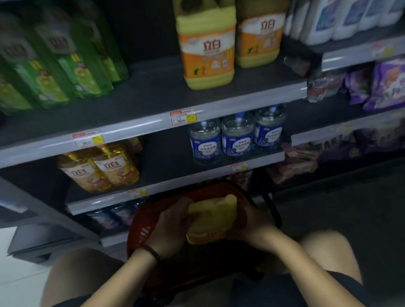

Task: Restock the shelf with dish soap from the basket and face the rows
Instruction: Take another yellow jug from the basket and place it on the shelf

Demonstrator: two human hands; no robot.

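The shelf has a wide bare stretch between the green bottles and two yellow jugs; the front jug stands near the lip. Over the red basket, the left hand and the right hand curl their fingers round a blurred yellow, orange-labelled dish soap jug.

Upper shelf: two opaque yellow handled jugs with orange labels, and a blurred row of tall green bottles, at least four, the exact number not legible. Second shelf: two clear golden bottles with white labels at the front and three clear round bottles with blue labels side by side. Below: one red plastic basket and one yellow jug of the same kind, gripped by two hands, the left hand and the right hand.
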